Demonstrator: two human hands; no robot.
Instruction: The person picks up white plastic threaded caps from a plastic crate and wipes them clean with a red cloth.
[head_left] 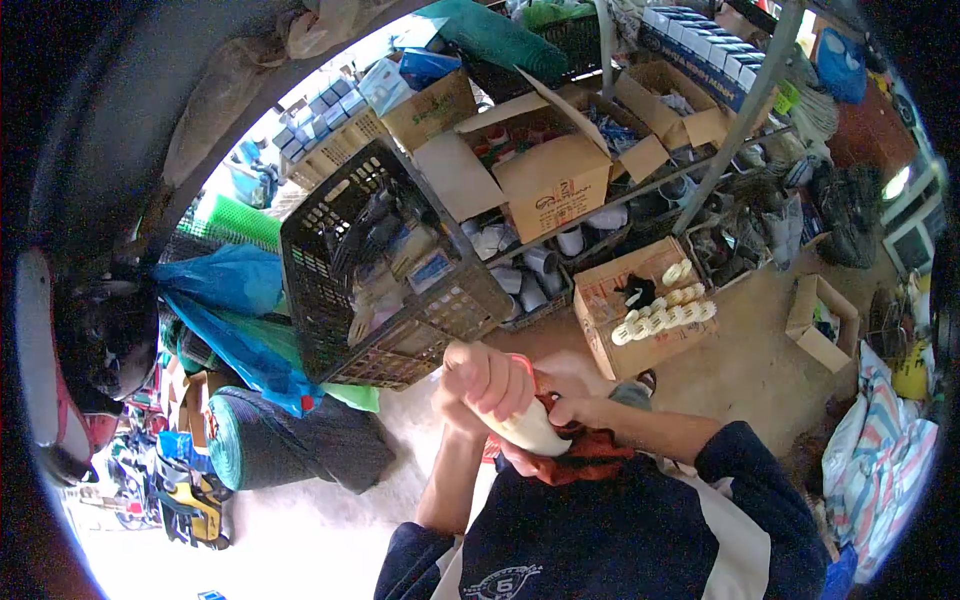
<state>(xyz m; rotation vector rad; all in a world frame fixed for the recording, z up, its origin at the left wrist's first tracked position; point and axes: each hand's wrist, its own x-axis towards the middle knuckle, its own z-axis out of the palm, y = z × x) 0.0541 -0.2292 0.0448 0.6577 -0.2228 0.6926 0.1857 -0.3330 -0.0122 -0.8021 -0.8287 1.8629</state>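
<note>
Close in front of my chest, my left hand [490, 382] is wrapped round a smooth, cream-white curved thing [532, 432], its fingers covering the upper end. The kind of thing this is cannot be told. My right hand [578, 408] is closed at its right side, with the fingers on a dark red, crumpled cloth-like material [570, 462]. This red material lies bunched under the lower end of the white thing, against my shirt. A bright red edge shows behind my left fingers.
Ahead, a carton [640, 325] bears cream-coloured coiled pieces [664, 314] and a small black item. A black plastic crate [400, 345] stands ahead left, beside an open carton [550, 190] on a shelf. A dark mesh roll [300, 440] lies left; a striped sack [880, 455] is right.
</note>
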